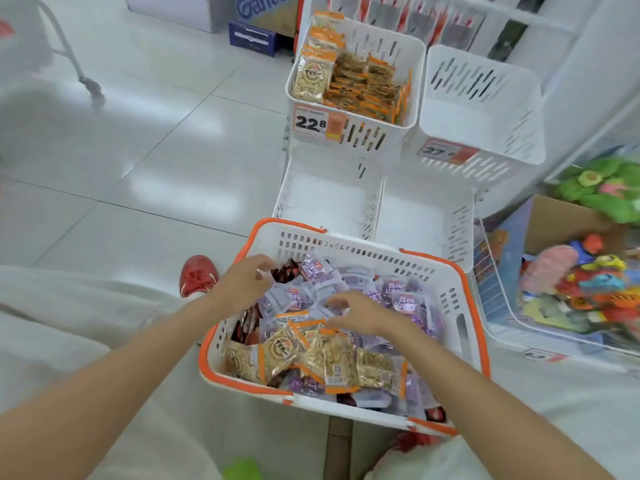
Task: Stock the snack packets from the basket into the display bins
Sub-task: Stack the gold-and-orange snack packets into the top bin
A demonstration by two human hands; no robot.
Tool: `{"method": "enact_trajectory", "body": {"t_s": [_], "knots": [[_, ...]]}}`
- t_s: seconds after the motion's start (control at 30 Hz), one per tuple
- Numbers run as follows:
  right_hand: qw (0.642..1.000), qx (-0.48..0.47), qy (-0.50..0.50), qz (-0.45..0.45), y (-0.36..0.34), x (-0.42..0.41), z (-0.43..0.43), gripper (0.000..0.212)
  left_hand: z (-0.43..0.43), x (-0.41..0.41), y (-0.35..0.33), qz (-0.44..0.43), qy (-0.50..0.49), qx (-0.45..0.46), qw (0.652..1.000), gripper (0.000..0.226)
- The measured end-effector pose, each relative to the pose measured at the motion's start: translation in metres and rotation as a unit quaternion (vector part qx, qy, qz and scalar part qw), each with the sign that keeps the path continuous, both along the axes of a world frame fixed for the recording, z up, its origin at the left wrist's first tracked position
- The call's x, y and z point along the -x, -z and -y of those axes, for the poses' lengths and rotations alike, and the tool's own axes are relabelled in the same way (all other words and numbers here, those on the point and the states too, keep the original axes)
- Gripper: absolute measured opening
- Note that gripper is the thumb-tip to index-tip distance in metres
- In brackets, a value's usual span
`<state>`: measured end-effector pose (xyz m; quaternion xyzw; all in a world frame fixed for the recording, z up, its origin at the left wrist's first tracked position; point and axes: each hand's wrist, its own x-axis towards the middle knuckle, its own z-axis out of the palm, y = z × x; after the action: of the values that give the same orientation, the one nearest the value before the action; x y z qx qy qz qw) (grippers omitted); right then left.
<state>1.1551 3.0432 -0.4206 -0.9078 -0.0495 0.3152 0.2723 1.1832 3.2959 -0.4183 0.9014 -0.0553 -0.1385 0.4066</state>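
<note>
A white basket with an orange rim [464,282] sits in front of me, full of purple snack packets [401,299], tan orange-edged packets [332,358] and a few dark red ones [247,327]. My left hand [242,282] reaches into its far left corner, fingers curled down onto a purple packet. My right hand [360,311] lies mid-basket, thumb and fingers pinching a purple packet. Beyond stand white display bins: the upper left bin [419,67] holds orange-edged packets, the upper right bin [485,109] and two lower bins [329,199] [426,216] hold nothing.
Price tags reading 22.8 [311,123] and 27 [446,152] hang on the upper bins. A wire bin of colourful toys [575,289] stands to the right. My red shoe [198,275] is left of the basket. A trolley wheel [93,86] and boxes [252,36] sit farther off.
</note>
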Motion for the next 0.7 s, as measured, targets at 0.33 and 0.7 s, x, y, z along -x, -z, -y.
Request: {"method": "enact_trajectory", "body": {"t_s": [0.33,0.7], "knots": [[0.996,-0.010,0.083,-0.008,0.019,0.033,0.021,0.059,0.071,-0.006,0.005,-0.049,0.045,0.038,0.997,0.031],[0.898,-0.302,0.318,0.027,-0.020,0.006,0.035,0.039,0.126,0.018,-0.003,-0.162,0.073,0.211,0.961,0.047]]}}
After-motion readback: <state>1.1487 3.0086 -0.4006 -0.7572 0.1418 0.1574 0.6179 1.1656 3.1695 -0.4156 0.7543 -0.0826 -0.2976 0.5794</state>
